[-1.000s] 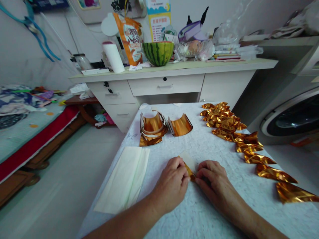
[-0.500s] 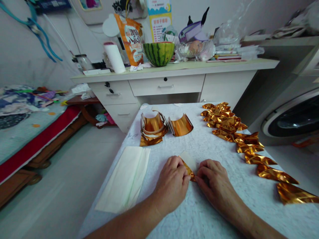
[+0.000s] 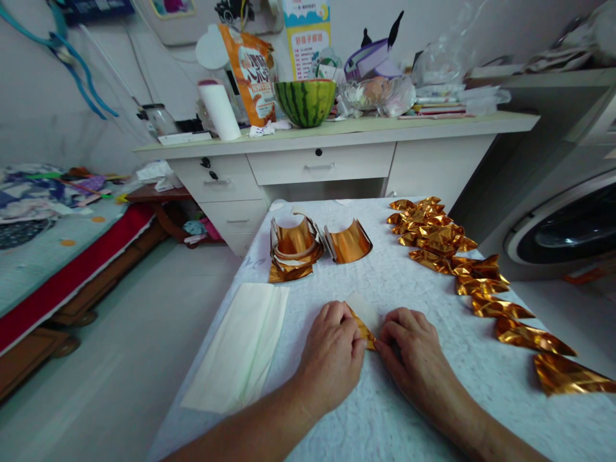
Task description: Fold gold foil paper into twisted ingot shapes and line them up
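Head view: the gold foil lies low on the table, its long axis slanting from far left to near right. Both hands rest palm-down with fingers curled, the left hand grasping the foil's left edge, the right hand pinching its near tip, the foil between them.

Soft, cool, rather dim indoor light.
Glints break up the foil at right; pale sheen lies on the floor at left; shade gathers under the right hand. Wide-angle stretching distorts the washer at the right edge; fine detail looks smeared.
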Available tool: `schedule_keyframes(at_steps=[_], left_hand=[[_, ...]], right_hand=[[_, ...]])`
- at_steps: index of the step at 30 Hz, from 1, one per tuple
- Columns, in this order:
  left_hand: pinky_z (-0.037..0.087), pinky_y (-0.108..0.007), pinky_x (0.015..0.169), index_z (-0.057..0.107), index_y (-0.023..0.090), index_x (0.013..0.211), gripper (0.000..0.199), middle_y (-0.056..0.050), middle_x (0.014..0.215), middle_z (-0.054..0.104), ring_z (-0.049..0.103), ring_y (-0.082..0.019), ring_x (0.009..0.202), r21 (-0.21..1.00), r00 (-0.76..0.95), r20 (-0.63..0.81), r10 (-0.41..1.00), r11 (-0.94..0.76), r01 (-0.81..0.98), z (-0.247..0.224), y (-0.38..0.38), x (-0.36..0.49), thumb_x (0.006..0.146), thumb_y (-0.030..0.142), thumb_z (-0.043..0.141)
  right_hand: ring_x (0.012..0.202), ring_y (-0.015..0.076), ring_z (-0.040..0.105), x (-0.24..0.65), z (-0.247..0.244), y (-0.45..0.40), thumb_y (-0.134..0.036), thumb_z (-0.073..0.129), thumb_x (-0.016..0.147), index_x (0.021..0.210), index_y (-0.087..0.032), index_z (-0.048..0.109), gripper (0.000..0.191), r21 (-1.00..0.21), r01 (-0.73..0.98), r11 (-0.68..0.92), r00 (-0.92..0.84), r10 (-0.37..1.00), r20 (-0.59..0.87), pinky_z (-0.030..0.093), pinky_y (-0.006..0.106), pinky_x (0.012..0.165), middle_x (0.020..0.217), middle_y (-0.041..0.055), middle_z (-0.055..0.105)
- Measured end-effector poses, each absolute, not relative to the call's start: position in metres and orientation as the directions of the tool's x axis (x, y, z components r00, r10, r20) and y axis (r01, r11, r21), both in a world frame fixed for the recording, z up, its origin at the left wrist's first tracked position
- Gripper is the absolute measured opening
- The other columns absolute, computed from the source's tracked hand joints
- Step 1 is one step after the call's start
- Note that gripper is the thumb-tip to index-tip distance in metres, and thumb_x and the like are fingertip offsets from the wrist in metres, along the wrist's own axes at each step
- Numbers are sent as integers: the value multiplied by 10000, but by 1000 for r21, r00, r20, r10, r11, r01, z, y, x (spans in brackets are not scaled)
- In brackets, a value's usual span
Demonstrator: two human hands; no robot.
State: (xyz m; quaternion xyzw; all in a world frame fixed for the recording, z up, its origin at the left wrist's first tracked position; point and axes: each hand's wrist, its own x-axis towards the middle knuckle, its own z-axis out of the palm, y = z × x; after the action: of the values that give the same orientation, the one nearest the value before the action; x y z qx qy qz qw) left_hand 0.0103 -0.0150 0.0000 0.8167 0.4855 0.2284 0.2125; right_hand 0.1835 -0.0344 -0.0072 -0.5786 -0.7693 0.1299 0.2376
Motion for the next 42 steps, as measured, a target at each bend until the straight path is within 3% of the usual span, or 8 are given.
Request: schedule_keyframes(at_steps=[23,31,36,42], left_hand=[[441,-413,850,463,216,860,164,-29,968,497,457,-228,974,543,384,165,908,-409,734,-3,-15,13,805,107,573],[410,-403,862,467,212,874,146,-32,978,496,443,-233,990,540,394,124,911,-395,743,-1,-14,13,819,112,559],[396,-394,877,474,212,892,136,-27,1001,492,436,-226,996,554,401,109,909,-391,735,-2,-14,12,831,114,546],[386,-382,875,465,208,869,136,-25,1001,494,441,-217,1002,588,420,96,903,-392,707,0,-15,9,839,84,514]], right_hand=[[895,253,495,182,-11,-35,-143,562,854,805,-203,569,77,-404,875,265,-197,959,202,436,423,790,913,72,554],[889,258,480,178,-10,-37,-334,569,896,823,-206,524,154,-377,891,252,-191,963,192,433,440,796,917,70,522],[901,265,484,176,-10,-37,-310,590,882,873,-208,530,119,-348,905,245,-181,961,208,429,438,790,943,69,538],[936,268,498,179,-11,-35,-195,601,839,997,-224,532,176,-401,880,257,-180,959,220,425,436,809,1009,73,553]])
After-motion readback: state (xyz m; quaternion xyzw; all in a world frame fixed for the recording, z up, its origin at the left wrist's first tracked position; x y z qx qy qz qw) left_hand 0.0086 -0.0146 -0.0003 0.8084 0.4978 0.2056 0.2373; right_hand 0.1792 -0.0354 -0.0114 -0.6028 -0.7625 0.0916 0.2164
